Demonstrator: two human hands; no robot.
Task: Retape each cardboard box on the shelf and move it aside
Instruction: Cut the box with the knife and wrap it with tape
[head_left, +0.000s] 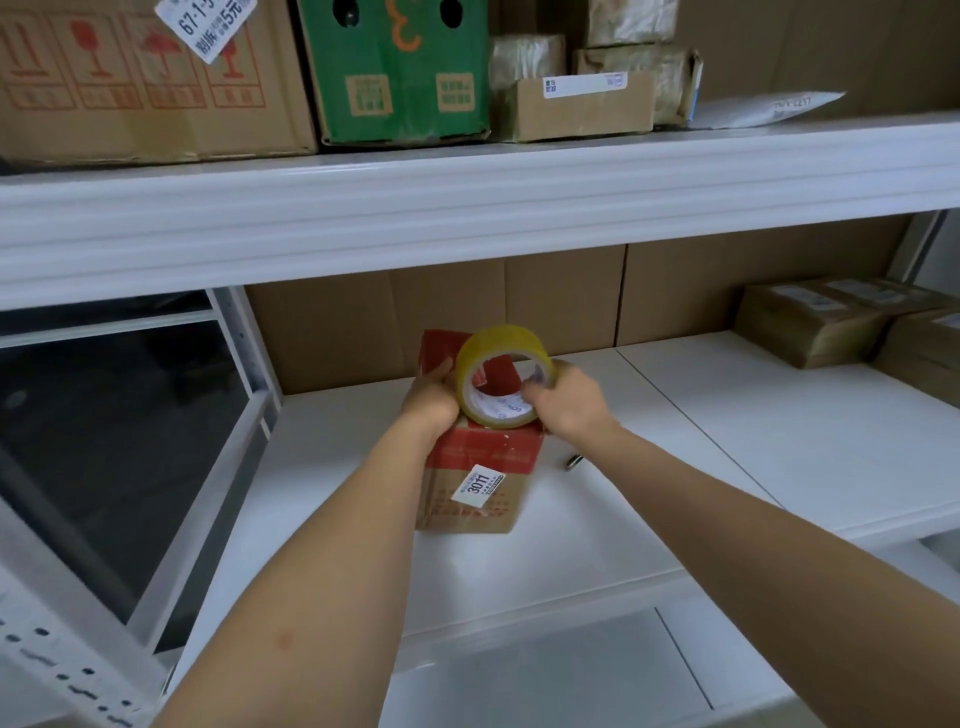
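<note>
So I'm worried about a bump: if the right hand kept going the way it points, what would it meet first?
The right hand points left, so probably the tape roll it grips, then the left hand beyond; depth is unclear.

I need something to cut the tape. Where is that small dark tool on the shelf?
In the head view the small dark tool lies on the white shelf, right of the red-topped cardboard box, below the right hand.

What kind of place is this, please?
Probably a parcel storeroom or small warehouse. White metal shelving holds many cardboard boxes with shipping labels, and the right hand holds a tape roll over a small box that the left hand steadies.
</note>
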